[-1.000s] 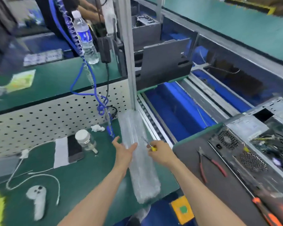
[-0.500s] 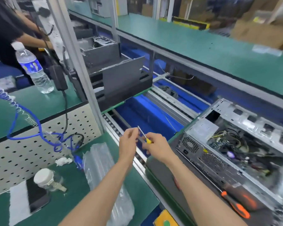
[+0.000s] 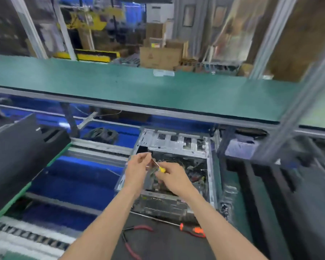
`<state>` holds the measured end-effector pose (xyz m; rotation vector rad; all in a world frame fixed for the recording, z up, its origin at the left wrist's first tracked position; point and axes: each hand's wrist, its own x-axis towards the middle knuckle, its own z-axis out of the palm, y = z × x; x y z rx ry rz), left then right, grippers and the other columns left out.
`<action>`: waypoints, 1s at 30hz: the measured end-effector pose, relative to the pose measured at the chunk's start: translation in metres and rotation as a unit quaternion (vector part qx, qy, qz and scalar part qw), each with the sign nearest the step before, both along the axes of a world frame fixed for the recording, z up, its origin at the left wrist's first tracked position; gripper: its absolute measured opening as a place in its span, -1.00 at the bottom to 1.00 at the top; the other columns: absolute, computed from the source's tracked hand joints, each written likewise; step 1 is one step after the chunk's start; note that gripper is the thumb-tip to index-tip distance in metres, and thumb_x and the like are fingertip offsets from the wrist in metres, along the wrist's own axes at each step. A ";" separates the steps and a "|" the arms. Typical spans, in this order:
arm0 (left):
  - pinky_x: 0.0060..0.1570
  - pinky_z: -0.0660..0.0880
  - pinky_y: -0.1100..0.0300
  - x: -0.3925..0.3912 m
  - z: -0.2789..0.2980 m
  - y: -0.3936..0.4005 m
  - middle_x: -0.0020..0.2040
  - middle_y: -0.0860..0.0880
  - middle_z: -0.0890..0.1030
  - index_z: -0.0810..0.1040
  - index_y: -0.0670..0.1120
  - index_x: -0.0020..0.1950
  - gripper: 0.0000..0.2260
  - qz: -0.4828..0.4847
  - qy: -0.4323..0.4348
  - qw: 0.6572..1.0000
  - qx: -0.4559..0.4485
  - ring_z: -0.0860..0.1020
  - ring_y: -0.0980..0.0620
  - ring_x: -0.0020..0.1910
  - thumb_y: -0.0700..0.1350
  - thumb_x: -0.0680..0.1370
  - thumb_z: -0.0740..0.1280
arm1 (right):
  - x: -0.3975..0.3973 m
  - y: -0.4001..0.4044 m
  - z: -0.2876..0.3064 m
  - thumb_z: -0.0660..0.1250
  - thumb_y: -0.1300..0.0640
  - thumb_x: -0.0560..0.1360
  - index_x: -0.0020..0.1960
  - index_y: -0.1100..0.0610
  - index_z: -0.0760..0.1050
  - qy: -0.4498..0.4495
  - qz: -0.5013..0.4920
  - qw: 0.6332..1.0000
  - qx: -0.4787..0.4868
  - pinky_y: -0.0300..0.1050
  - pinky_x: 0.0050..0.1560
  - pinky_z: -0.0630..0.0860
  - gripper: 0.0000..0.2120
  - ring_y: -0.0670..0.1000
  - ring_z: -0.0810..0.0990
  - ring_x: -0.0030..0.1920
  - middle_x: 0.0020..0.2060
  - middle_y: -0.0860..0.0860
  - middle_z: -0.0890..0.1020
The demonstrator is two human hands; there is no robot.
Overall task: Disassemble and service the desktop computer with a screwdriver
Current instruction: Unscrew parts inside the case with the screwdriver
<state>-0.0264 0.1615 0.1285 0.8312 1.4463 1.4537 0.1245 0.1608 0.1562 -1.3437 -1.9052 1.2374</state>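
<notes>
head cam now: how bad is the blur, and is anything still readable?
Head view: motion smear is heaviest at the edges, worst on the right frame post; wide-angle bowing bends the green shelf; centre is softer but readable: both hands on the small yellow screwdriver over the open computer case.

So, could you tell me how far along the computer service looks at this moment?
Done: the desktop computer lies open, side panel off, cables exposed. In hand: the right hand grips a small yellow-handled screwdriver, the left hand pinching near its tip, above the case. Left: parts remain inside; the orange screwdriver and red pliers lie unused.
</notes>
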 end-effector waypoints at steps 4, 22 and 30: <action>-0.29 0.50 0.32 0.042 -0.016 0.040 -0.23 -0.04 0.68 0.63 -0.15 -0.02 -0.92 -0.046 -0.005 0.999 -0.021 0.62 0.12 -0.28 -0.22 0.62 0.34 | 0.051 0.019 -0.009 0.46 0.20 0.49 0.13 0.07 0.69 -0.013 -0.133 0.991 0.018 -0.25 -0.10 0.47 -0.77 -0.13 0.60 -0.15 -0.05 -0.06 0.71; 0.06 0.50 0.16 0.060 -0.056 0.078 0.09 0.04 0.65 0.61 0.06 0.22 -0.62 -0.311 0.337 0.878 -0.138 0.57 0.07 0.02 -0.29 0.50 0.27 | 0.090 0.075 -0.006 0.48 0.16 0.42 -0.21 -0.01 0.45 -0.150 -0.187 0.962 0.132 -0.26 -0.33 0.33 -0.79 -0.12 0.44 -0.18 -0.29 -0.07 0.53; 0.33 0.25 -0.07 0.070 -0.082 0.090 0.22 0.05 0.59 0.52 0.14 0.28 -0.43 -0.377 0.551 0.734 -0.122 0.41 -0.06 0.29 0.35 0.35 0.46 | 0.089 0.079 -0.002 0.39 0.28 0.31 -0.23 0.02 0.43 -0.188 -0.175 0.958 0.129 -0.13 -0.35 0.32 -0.80 0.03 0.43 -0.12 -0.31 -0.02 0.51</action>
